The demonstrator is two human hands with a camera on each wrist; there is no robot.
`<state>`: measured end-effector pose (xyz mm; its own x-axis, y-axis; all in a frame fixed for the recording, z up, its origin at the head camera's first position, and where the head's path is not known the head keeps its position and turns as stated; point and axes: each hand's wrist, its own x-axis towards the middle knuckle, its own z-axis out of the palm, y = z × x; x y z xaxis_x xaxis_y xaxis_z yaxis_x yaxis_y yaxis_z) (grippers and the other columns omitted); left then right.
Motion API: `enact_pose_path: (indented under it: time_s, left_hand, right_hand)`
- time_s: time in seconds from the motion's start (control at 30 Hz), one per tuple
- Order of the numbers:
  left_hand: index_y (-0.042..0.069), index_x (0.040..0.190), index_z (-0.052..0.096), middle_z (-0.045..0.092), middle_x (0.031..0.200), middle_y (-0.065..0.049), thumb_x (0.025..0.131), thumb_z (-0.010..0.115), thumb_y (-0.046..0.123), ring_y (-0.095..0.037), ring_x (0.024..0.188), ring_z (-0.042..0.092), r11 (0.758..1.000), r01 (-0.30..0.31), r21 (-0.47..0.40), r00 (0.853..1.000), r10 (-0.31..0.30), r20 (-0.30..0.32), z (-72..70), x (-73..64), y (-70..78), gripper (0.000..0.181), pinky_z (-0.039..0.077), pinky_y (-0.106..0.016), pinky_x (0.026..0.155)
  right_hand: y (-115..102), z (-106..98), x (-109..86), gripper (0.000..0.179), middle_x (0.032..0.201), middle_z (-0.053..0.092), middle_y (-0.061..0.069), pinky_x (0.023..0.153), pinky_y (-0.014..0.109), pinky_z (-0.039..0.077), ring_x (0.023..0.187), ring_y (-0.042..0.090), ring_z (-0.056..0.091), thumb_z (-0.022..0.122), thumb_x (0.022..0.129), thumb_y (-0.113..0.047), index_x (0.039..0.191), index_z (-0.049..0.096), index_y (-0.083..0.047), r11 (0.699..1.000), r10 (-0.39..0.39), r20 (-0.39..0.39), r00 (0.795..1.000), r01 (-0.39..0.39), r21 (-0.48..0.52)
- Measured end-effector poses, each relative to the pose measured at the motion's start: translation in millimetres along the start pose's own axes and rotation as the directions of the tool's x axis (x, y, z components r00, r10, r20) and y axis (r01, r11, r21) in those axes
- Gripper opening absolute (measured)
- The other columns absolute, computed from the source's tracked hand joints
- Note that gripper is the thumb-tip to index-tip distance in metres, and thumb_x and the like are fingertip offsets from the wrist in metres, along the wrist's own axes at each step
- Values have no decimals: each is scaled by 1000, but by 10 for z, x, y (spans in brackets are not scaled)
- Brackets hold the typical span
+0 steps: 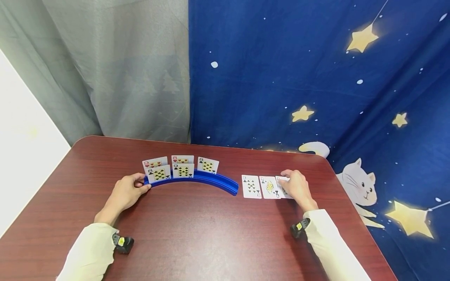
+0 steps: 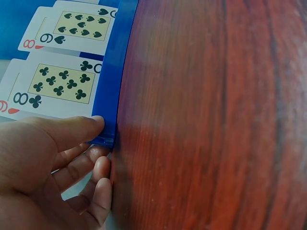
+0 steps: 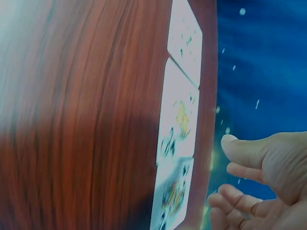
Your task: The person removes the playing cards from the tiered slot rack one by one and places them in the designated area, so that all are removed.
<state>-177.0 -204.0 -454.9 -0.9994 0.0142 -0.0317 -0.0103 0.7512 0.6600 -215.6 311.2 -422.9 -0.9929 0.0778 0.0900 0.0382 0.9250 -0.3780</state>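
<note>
My left hand [image 1: 128, 193] pinches the left end of a blue curved card holder [image 1: 214, 180], thumb over its front edge and fingers behind. Several playing cards stand in the holder. An eight of clubs [image 2: 60, 84] and a nine of spades [image 2: 82, 26] are in front, with red heart cards partly hidden behind them. Farther right a single spade card [image 1: 208, 165] stands alone. Above the rightmost of three face-up cards on the table hovers my right hand [image 1: 297, 188], its thumb and fingers apart with nothing between them. It partly covers that card [image 3: 172, 194] in the head view.
A nine of clubs [image 1: 251, 186] and a club picture card [image 1: 269, 187] lie side by side, right of the holder. The brown wooden table [image 1: 197, 242] ends at a grey curtain [image 1: 140, 78] and a blue star-patterned curtain [image 1: 253, 78].
</note>
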Motion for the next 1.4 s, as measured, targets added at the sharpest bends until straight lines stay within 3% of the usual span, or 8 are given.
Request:
enact_pose_path:
  time_s: [0.27, 0.57, 0.87, 1.1, 1.4]
  left_hand:
    - [-10, 126, 57, 68, 107, -27, 94, 66, 17, -34, 95, 64, 1000, 2, -1, 1000, -2, -1, 6, -5, 7, 42, 48, -52, 85]
    - [-10, 125, 57, 68, 107, -27, 94, 67, 18, -35, 94, 64, 1000, 6, 1, 1000, -6, 5, -8, -3, 0, 44, 49, -52, 84]
    - [-11, 125, 57, 67, 108, -28, 94, 68, 19, -35, 94, 64, 1000, 5, 2, 1000, -5, 9, -13, 1, -2, 44, 49, -52, 84]
    - [-10, 125, 57, 68, 106, -27, 94, 68, 19, -34, 93, 64, 1000, 7, 4, 1000, -7, 7, -13, -1, -10, 44, 49, -52, 83]
    - [-10, 125, 58, 68, 106, -27, 94, 68, 18, -34, 93, 64, 1000, -2, 3, 1000, 2, 4, -4, 6, -16, 43, 49, -51, 83]
  right_hand:
    - [-341, 115, -36, 26, 100, 72, 15, 80, 49, 49, 90, 30, 67, 76, 83, -13, 107, 73, -6, 991, -95, -54, 994, 100, 91]
    - [-706, 240, -85, 21, 94, 74, 13, 77, 41, 53, 86, 27, 72, 78, 82, -8, 102, 75, -5, 947, -218, -105, 970, 236, 217]
    - [-981, 327, -121, 22, 99, 75, 10, 78, 41, 55, 87, 25, 72, 79, 83, -10, 104, 75, -6, 919, -252, -75, 965, 263, 293]
    - [-1200, 395, -147, 24, 101, 75, 9, 82, 41, 56, 91, 25, 71, 78, 86, -13, 108, 74, -5, 897, -262, -9, 965, 247, 367]
    - [-1445, 497, -146, 23, 101, 75, 9, 82, 37, 58, 88, 22, 74, 78, 86, -12, 107, 74, -5, 853, -306, -11, 952, 280, 441]
